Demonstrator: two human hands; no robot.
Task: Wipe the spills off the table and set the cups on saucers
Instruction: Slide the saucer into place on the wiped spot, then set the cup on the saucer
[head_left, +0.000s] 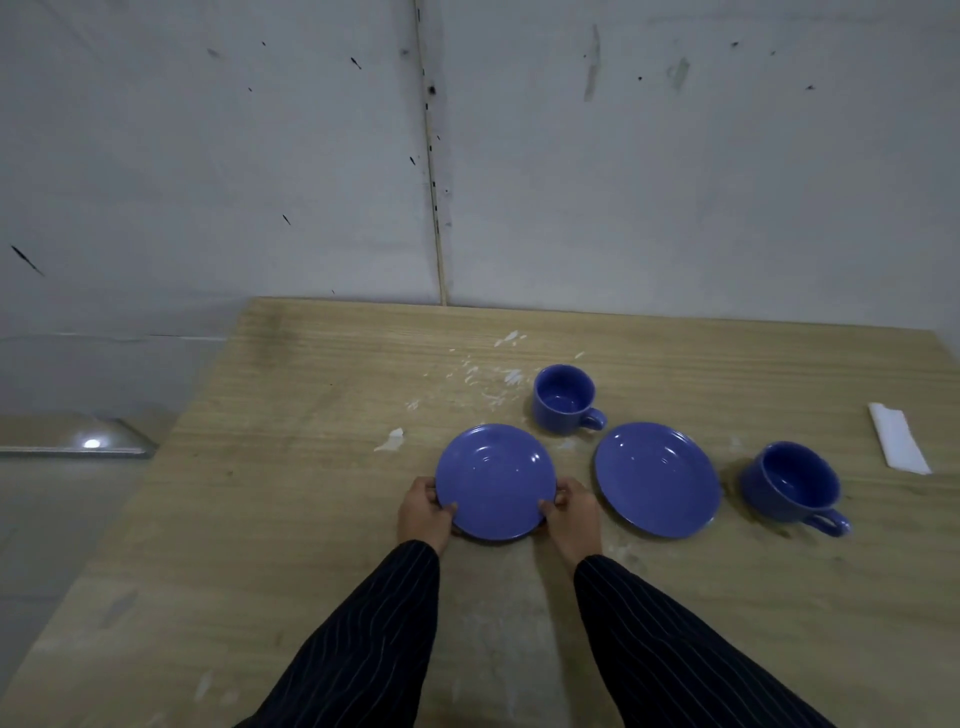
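Note:
My left hand (423, 514) and my right hand (574, 512) both grip the near rim of a blue saucer (493, 475) from either side on the wooden table (311, 467). A second blue saucer (657, 478) lies flat just to its right. One blue cup (563, 397) stands upright behind the gap between the saucers, handle to the right. A larger-looking blue cup (792, 486) stands right of the second saucer. White spills (491, 382) streak the table behind the saucers, and a white blob (392, 440) lies left of the held saucer.
A folded white cloth or napkin (898, 437) lies near the table's right edge. The table's far edge meets a grey stained wall (467, 182). Off the left edge sits a low shiny surface (78, 439) with a light reflection. Faint pale smears mark the near table.

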